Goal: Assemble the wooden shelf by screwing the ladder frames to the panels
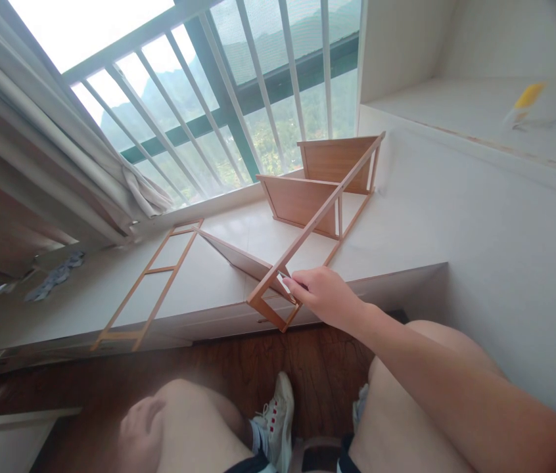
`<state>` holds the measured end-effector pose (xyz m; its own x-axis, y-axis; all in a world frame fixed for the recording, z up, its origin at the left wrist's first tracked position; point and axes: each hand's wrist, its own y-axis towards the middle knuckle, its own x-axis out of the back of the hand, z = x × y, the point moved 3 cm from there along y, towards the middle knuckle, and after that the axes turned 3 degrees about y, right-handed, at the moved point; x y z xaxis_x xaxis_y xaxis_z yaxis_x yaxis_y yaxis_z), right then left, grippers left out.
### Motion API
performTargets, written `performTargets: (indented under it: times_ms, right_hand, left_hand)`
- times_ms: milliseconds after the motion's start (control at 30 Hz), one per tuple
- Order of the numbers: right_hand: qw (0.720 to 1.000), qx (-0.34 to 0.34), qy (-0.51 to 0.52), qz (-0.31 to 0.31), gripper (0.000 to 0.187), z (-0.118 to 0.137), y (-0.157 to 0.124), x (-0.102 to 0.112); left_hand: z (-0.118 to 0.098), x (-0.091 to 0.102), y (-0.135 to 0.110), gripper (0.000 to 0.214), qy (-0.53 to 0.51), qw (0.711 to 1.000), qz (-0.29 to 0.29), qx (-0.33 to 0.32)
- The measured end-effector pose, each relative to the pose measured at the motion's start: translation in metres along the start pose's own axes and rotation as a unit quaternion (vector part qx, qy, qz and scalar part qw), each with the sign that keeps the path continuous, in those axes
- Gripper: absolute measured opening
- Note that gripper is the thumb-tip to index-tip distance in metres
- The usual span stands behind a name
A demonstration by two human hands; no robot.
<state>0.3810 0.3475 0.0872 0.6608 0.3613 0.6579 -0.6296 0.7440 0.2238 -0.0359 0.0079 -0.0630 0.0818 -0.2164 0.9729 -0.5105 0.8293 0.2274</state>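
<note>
My right hand (324,295) reaches to the near corner of a wooden ladder-shaped side frame (322,210) standing on edge on the white window ledge (406,230). Its fingers are pinched together at the frame's rail, on a small dark thing I cannot make out. Two wooden shelf panels (300,200) (334,161) stand joined to the frame, and a third panel (241,257) leans low beside the hand. A second ladder frame (152,282) lies flat on the ledge to the left. My left hand (137,424) rests on my left knee, blurred, with its fingers unclear.
Window bars (253,85) and a bunched curtain (71,151) stand behind the ledge. A grey cloth (56,276) lies at the ledge's left end. A yellow item (529,95) sits on the upper white shelf at right. My shoes (278,414) rest on the dark wood floor.
</note>
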Motion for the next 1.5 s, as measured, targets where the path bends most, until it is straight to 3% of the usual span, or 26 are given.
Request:
performTargets:
  times_ms: [367, 533, 633, 700, 800, 1000, 1067, 1133, 1267, 1500]
  right_hand:
    - [0.989, -0.012, -0.149, 0.01, 0.043, 0.014, 0.005, 0.013]
    - [0.999, -0.031, 0.0, 0.029, 0.047, 0.012, 0.009, 0.009]
    - [0.984, -0.07, 0.156, 0.048, 0.049, 0.006, 0.01, 0.0]
    - [0.942, -0.12, 0.302, 0.081, 0.048, 0.003, 0.008, -0.008]
    - [0.828, -0.176, 0.517, 0.13, 0.048, 0.004, 0.005, -0.018]
    - [0.622, -0.23, 0.721, 0.198, 0.044, 0.012, -0.002, -0.026]
    - [0.579, -0.236, 0.752, 0.209, 0.044, 0.013, -0.003, -0.028]
    - [0.556, -0.239, 0.767, 0.214, 0.044, 0.013, -0.003, -0.03]
    - [0.553, -0.233, 0.771, 0.216, 0.044, 0.014, -0.003, -0.032]
    - [0.618, -0.232, 0.728, 0.186, 0.044, 0.015, -0.006, -0.03]
  left_hand:
    - [-0.006, 0.004, 0.001, 0.031, -0.007, 1.0, -0.001, 0.001]
    - [-0.006, 0.005, 0.0, 0.03, -0.014, 1.0, -0.003, 0.011]
    - [-0.004, 0.004, -0.002, 0.029, -0.019, 1.0, -0.004, 0.017]
    - [-0.003, 0.004, -0.003, 0.029, -0.024, 0.999, -0.008, 0.02]
    - [-0.002, 0.004, -0.004, 0.03, -0.032, 0.999, -0.013, 0.02]
    - [-0.002, 0.005, -0.005, 0.028, -0.047, 0.999, -0.004, 0.021]
    - [-0.001, 0.005, -0.006, 0.028, -0.051, 0.998, -0.007, 0.021]
    - [0.001, 0.004, -0.007, 0.028, -0.054, 0.998, -0.012, 0.024]
    - [0.005, 0.001, -0.009, 0.028, -0.047, 0.999, -0.017, 0.018]
    - [0.01, 0.001, -0.013, 0.029, -0.045, 0.999, -0.022, 0.014]
